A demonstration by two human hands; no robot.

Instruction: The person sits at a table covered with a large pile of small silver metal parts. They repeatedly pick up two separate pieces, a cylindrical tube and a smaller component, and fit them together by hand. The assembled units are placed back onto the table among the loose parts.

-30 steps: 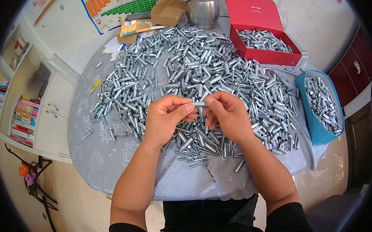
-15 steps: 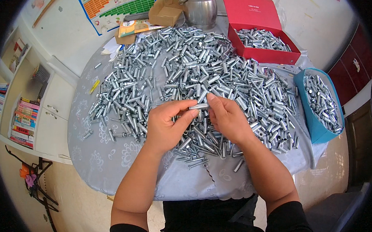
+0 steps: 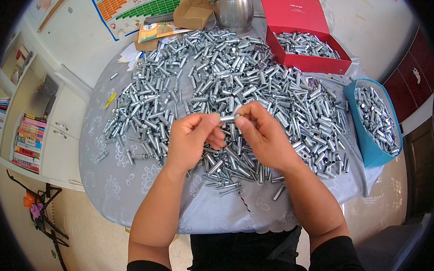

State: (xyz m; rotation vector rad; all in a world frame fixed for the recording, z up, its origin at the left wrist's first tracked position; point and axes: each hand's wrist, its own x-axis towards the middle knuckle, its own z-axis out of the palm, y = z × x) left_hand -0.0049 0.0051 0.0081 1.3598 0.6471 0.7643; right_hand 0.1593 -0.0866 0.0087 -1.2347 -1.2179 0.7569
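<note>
Between my two hands, above the heap, a short silvery expansion bolt (image 3: 227, 119) lies roughly level. My left hand (image 3: 192, 138) pinches its left end with thumb and forefinger, the other fingers curled below. At the other end, my right hand (image 3: 265, 136) is closed on it with thumb and fingertips. The fingers cover both ends of the bolt. Beneath and beyond my hands spreads a large heap of loose metal bolts and sleeves (image 3: 215, 89).
A patterned grey tablecloth (image 3: 127, 188) covers the round table. An open red box (image 3: 315, 63) at the back right and a teal bin (image 3: 365, 143) at the right hold similar metal parts. A steel pot (image 3: 233, 11), a small cardboard box (image 3: 192, 13) and a yellow cutter (image 3: 110, 100) also stand or lie there.
Both hands have shifted slightly left, and the bolt has moved up and left with them. My left hand has turned, its lower fingers now showing below the thumb.
</note>
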